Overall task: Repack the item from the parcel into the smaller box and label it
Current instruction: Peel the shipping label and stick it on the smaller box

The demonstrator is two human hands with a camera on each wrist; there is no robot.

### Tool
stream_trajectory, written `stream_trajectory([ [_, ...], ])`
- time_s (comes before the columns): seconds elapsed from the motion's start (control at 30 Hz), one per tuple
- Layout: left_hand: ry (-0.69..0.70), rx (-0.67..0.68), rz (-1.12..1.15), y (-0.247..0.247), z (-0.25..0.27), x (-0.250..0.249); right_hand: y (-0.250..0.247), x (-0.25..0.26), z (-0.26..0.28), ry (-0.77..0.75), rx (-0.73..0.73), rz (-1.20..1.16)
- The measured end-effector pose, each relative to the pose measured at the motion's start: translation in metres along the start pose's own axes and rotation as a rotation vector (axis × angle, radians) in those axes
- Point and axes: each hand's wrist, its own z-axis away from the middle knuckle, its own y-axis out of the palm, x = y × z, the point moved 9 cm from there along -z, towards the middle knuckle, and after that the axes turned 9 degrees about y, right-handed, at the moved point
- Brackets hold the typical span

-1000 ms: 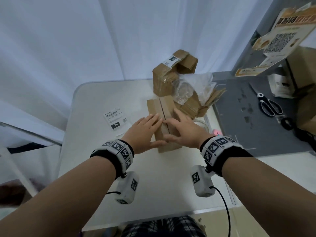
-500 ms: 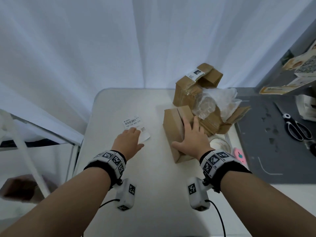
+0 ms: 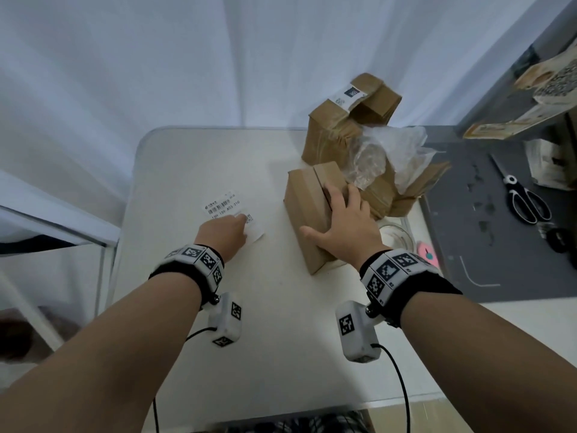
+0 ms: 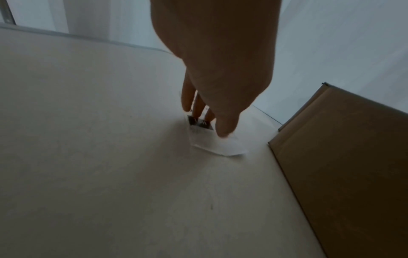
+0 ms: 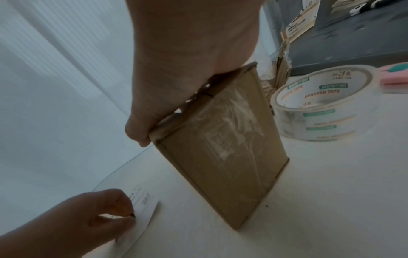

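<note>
The small brown box (image 3: pixel 301 198) lies on the white table (image 3: pixel 281 323) with its flaps down. My right hand (image 3: pixel 337 210) rests flat on top of it, fingers spread, thumb out to the left. In the right wrist view the box (image 5: pixel 220 148) has clear tape on its side. To the left lies the white shipping label (image 3: pixel 221 204). My left hand (image 3: pixel 242 220) is on its near edge, curled fingers and thumb pinching the paper (image 4: pixel 216 146). The opened parcel (image 3: pixel 340 135) stands behind the box with a clear plastic bag (image 3: pixel 384 154) spilling out.
A roll of clear tape (image 5: pixel 324 108) and a pink object (image 3: pixel 427 253) sit right of the small box. Scissors (image 3: pixel 524 198) lie on a grey mat (image 3: pixel 499 260) further right. White curtains hang behind the table. The table edge runs close on the left.
My left hand left the small box and moved left onto the label, where it now pinches the edge. My right hand stayed on the box top.
</note>
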Motion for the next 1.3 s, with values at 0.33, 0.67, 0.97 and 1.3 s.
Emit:
stream_trajectory([
  [0.33, 0.082, 0.044, -0.185, 0.026, 0.027, -0.029, 0.004, 0.001, 0.018, 0.006, 0.012, -0.038],
  [0.67, -0.046, -0.305, 0.201, -0.053, 0.038, -0.017, -0.001, 0.007, 0.031, 0.009, 0.026, -0.065],
  [0.97, 0.562, -0.518, 0.026, -0.173, 0.071, -0.127, -0.079, -0.002, 0.023, 0.112, 0.188, -1.269],
  [1.3, 0.441, -0.654, 0.437, -0.193, 0.069, -0.117, -0.113, -0.009, 0.021, -0.088, 0.167, -1.162],
])
